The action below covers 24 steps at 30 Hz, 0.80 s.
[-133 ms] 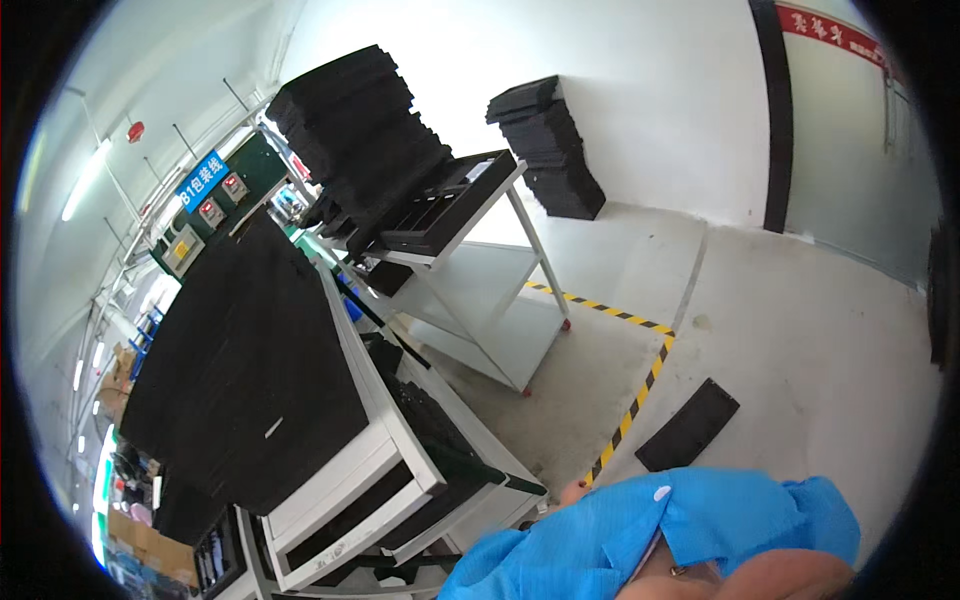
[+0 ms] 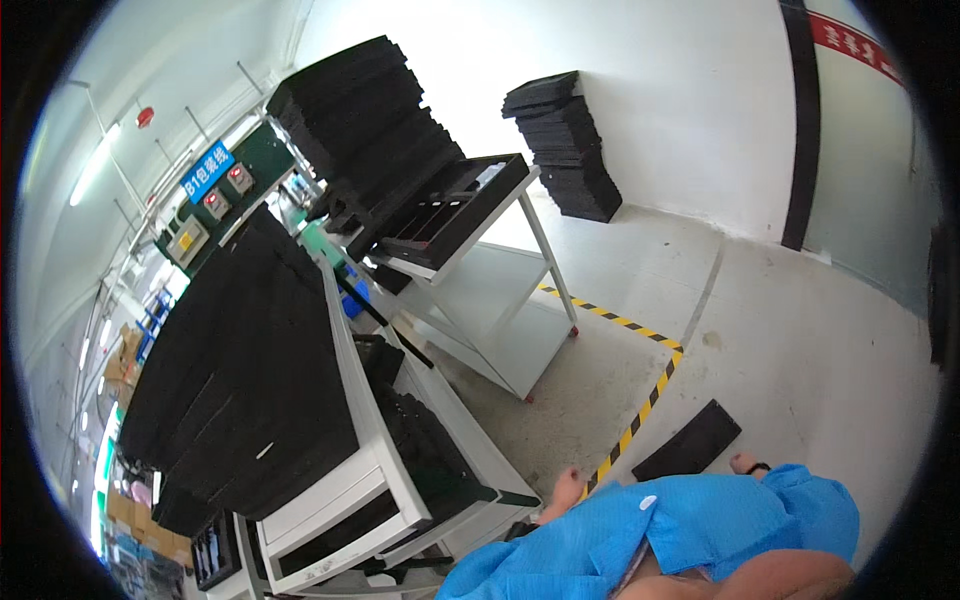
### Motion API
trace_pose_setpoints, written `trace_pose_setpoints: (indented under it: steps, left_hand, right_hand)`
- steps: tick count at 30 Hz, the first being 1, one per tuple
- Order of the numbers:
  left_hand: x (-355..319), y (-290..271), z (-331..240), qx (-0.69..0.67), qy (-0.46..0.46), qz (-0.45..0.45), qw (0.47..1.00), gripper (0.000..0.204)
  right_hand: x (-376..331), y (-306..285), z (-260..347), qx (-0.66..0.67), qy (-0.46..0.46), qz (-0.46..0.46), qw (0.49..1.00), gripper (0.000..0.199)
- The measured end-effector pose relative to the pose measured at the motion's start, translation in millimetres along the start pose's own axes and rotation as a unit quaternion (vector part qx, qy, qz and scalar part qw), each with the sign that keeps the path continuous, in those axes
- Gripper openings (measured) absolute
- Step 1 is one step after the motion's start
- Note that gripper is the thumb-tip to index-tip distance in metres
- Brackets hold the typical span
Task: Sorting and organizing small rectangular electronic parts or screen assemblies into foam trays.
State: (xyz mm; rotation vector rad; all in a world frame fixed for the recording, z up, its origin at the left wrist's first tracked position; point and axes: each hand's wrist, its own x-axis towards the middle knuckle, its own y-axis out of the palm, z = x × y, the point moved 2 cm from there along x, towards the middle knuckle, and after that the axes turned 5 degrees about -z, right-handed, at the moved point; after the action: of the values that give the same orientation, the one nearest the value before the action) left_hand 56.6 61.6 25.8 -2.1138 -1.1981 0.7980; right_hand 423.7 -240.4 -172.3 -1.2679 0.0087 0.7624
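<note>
On the grey floor [image 2: 800,340], a flat black rectangular panel [image 2: 688,440] is seen near the bare left hand [image 2: 567,488] and right hand [image 2: 743,463]; finger spread cannot be told. Probably light and stiff, it is best held by opposite edges.

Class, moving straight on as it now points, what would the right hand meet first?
Most likely the black panel on the floor, next in line from the right hand; depth is unclear, so it might pass above the panel.
</note>
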Motion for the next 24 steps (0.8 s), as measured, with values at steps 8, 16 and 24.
trace_pose_setpoints:
  steps: [8, 16, 24]
  left_hand:
    - [140, -139, -163, -0.184, 0.17, -0.285, 0.925, 0.031]
    - [251, -310, -237, -0.105, 0.306, -0.451, 0.831, 0.04]
    - [347, -434, -246, 0.109, 0.204, -0.48, 0.846, 0.053]
  right_hand:
    - [98, -148, 291, 0.181, -0.26, 0.005, 0.948, 0.021]
    - [160, -243, 491, 0.321, -0.337, -0.046, 0.884, 0.018]
    - [216, -446, 667, 0.323, -0.503, -0.25, 0.762, 0.022]
